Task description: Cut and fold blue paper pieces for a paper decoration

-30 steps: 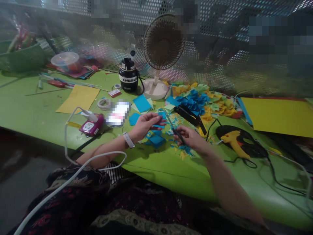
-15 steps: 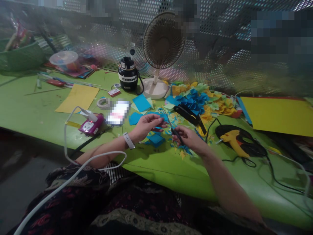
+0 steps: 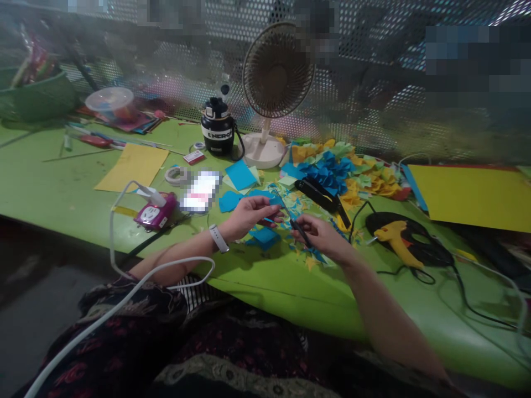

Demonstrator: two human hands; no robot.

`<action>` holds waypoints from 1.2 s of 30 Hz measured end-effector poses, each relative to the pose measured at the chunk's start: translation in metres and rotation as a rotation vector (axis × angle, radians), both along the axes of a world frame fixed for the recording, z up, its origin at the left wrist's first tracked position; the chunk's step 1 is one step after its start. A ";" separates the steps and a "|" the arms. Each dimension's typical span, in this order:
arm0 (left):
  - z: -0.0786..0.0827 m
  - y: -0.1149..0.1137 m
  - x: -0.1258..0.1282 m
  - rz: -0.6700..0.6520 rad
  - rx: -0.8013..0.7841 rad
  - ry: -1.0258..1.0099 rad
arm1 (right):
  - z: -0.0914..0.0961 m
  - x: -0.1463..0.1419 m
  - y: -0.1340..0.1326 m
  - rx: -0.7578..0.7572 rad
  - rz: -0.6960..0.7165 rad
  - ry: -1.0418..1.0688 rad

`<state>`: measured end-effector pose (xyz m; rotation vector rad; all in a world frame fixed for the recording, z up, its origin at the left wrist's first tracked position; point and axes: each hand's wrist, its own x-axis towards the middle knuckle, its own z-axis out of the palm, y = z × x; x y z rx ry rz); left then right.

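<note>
Green table littered with paper scraps

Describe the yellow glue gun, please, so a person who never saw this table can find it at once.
From the cream desk fan on the green table, look down and right, past the blue and yellow paper cut-outs. The glue gun lies on a black oval shape, trailing black cord; unlike the flat yellow sheet beside it, it is bulky.

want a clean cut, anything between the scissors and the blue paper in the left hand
Nothing visible does: the blades of the scissors in the right hand reach straight to the blue paper held by the left hand.
</note>
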<state>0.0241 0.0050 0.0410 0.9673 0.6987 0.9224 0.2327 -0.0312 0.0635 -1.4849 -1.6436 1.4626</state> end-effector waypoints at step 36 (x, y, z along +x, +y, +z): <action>0.003 0.001 -0.001 -0.051 -0.077 -0.040 | -0.004 0.010 0.005 0.052 0.102 -0.056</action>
